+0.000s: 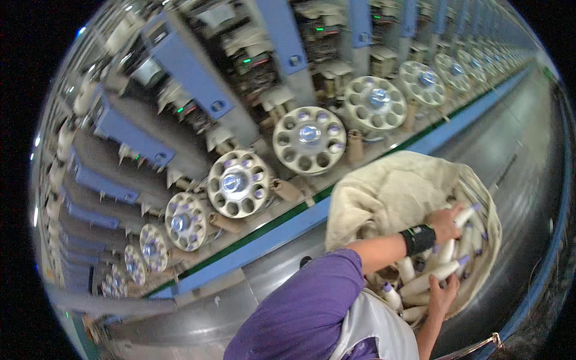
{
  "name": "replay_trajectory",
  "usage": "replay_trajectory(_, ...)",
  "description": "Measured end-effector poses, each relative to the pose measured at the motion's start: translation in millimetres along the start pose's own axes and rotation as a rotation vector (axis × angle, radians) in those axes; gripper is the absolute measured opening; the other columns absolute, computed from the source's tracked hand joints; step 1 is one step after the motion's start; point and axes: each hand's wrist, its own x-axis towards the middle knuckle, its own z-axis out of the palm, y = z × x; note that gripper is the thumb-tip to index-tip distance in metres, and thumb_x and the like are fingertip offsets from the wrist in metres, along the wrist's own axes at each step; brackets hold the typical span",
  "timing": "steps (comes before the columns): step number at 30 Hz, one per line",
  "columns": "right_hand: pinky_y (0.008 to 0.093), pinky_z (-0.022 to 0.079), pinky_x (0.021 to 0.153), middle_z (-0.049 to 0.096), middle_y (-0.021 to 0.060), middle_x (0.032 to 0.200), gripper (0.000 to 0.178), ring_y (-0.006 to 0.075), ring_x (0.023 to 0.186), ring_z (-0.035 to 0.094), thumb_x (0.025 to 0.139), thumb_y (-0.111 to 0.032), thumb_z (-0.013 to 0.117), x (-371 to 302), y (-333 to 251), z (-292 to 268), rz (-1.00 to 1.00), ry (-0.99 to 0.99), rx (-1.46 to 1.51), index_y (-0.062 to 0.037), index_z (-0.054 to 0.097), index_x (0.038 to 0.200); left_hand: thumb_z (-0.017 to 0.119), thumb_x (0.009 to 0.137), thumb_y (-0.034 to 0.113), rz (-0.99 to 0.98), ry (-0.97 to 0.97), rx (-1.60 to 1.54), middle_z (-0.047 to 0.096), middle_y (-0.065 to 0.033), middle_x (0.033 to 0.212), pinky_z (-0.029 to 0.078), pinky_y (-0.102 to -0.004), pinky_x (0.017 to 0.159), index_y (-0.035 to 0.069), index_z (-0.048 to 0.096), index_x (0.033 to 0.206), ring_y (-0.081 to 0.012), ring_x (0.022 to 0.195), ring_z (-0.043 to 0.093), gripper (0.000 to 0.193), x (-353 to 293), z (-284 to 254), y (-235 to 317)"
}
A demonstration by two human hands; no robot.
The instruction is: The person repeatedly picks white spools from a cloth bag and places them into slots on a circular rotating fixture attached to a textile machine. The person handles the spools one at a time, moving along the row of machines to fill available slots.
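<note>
A large cream cloth bag (390, 174) stands open in front of me, with several white yarn bobbins with purple tips inside. My left hand (445, 223), wearing a black wristband, reaches over the pile with its fingers closed round a yarn bobbin (465, 215) near the bag's far right side. Lower down, my right hand (443, 295) grips another yarn bobbin (437, 274), which lies slanted with its purple tip up to the right. Beside it, more bobbins (392, 296) lie at mixed angles. Parts of the fingers on both hands are hidden.
A long winding machine with blue panels (282, 36) runs along the left and far side. Round cream magazines (309, 140) with ring-set holes line its front, some holding purple-tipped bobbins. Brown tubes (355, 146) stand between them. A blue rail (258, 231) edges the grey floor (516, 162).
</note>
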Motion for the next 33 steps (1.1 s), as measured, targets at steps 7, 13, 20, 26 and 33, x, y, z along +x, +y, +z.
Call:
replay_trajectory(7,0.0319,0.035,0.096,0.036,0.0207,0.133,0.06,0.0233,0.114,0.042,0.085,-0.013,0.058,-4.9,-50.4,0.2,-0.035,-0.181,0.372,0.0069,0.027,0.133,0.062,0.061,0.009,0.602,0.369,-0.08,0.057,-0.0185,0.104,0.042,-0.0383,0.085,0.009,0.044,0.126,-0.0313,0.098,0.054,0.068,-64.3,-122.6,67.3)
replay_trajectory(13,0.0262,0.042,0.071,0.049,0.0068,0.102,0.055,0.0137,0.084,0.047,0.09,-0.017,0.052,-24.2,-160.4,37.6,0.023,-0.342,0.5,-0.0001,0.027,0.135,0.066,0.068,0.007,0.175,0.308,-0.857,0.058,-0.0043,0.095,0.045,-0.0271,0.076,0.003,0.048,0.119,-0.0136,0.084,0.056,0.054,-196.5,-243.3,-11.9)
replay_trajectory(20,0.0284,0.042,0.079,0.052,0.0023,0.099,0.043,0.0112,0.09,0.048,0.083,-0.018,0.063,-82.9,-274.9,199.8,-0.274,-1.318,0.804,-0.0025,0.045,0.119,0.055,0.081,0.015,-0.238,0.561,-1.516,0.058,-0.0173,0.095,0.045,-0.0425,0.086,-0.001,0.052,0.1,-0.0313,0.092,0.057,0.025,-366.7,-289.9,-100.6)
replay_trajectory(26,0.0323,0.044,0.079,0.055,0.0117,0.099,0.054,0.0207,0.089,0.055,0.07,-0.022,0.073,-107.1,-337.3,271.5,-0.591,-1.416,0.484,-0.0041,0.054,0.117,0.056,0.072,0.003,-0.034,0.722,-1.29,0.048,-0.0147,0.12,0.037,-0.0407,0.097,-0.003,0.057,0.098,-0.0302,0.111,0.049,0.026,-439.5,-366.7,-126.0)
replay_trajectory(33,0.035,0.044,0.083,0.056,0.015,0.103,0.053,0.0264,0.094,0.055,0.066,-0.024,0.075,-128.7,-366.9,310.5,-1.084,-1.013,0.3,-0.0046,0.058,0.113,0.055,0.049,0.0,-0.116,0.63,-0.888,0.05,-0.0149,0.116,0.036,-0.0417,0.098,-0.003,0.058,0.081,-0.0324,0.114,0.046,0.032,-443.5,-404.1,-133.1)
